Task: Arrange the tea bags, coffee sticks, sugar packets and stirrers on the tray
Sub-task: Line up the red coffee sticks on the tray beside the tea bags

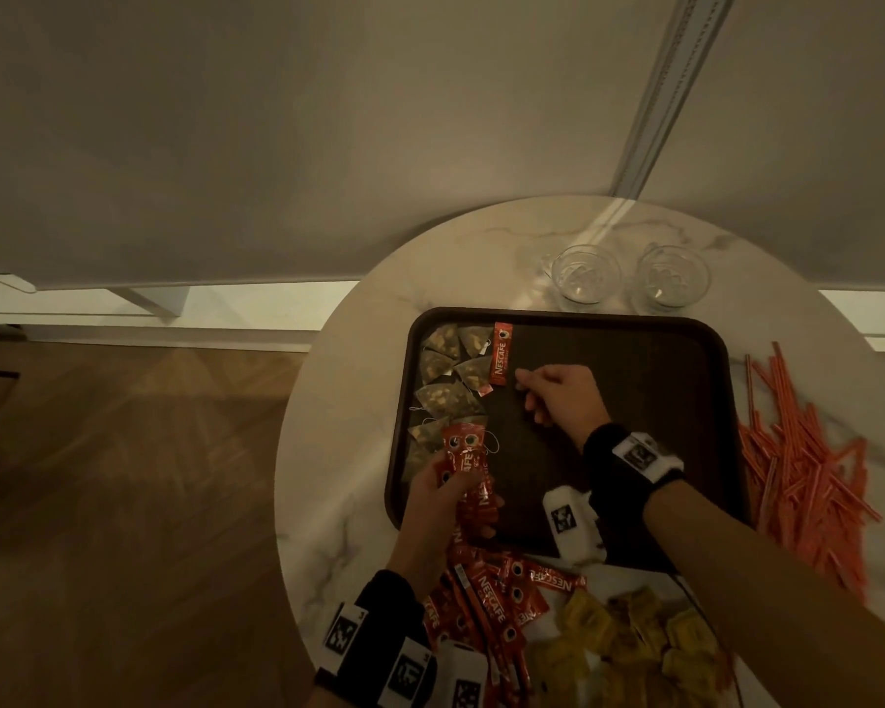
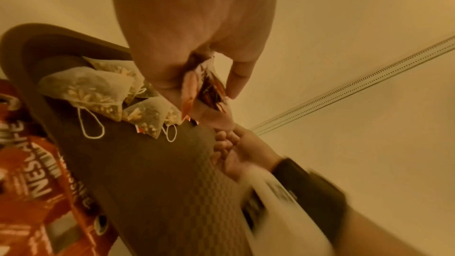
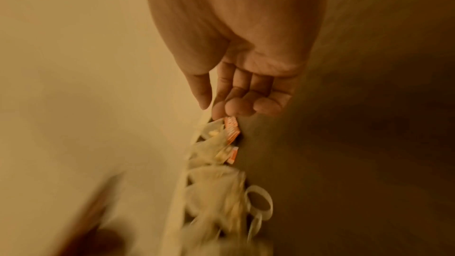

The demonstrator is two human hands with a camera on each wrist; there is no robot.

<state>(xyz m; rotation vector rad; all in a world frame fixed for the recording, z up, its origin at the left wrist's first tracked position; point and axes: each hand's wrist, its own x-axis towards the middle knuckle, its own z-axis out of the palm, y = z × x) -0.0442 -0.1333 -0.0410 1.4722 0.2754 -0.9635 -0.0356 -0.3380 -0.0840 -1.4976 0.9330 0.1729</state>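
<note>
A dark brown tray (image 1: 634,380) lies on the round marble table. Several pyramid tea bags (image 1: 445,370) fill the tray's left side, and one red coffee stick (image 1: 500,354) lies beside them. My right hand (image 1: 524,388) hovers just right of that stick, fingers relaxed and empty; the right wrist view shows its fingertips (image 3: 231,108) just above the stick (image 3: 231,129). My left hand (image 1: 445,493) grips a bundle of coffee sticks (image 1: 468,462) over the tray's near-left edge, pinched between thumb and fingers in the left wrist view (image 2: 211,89).
More coffee sticks (image 1: 496,595) and yellow sugar packets (image 1: 629,631) are piled on the table in front of the tray. Orange stirrers (image 1: 808,462) lie scattered right of it. Two glass cups (image 1: 586,273) (image 1: 673,275) stand behind the tray.
</note>
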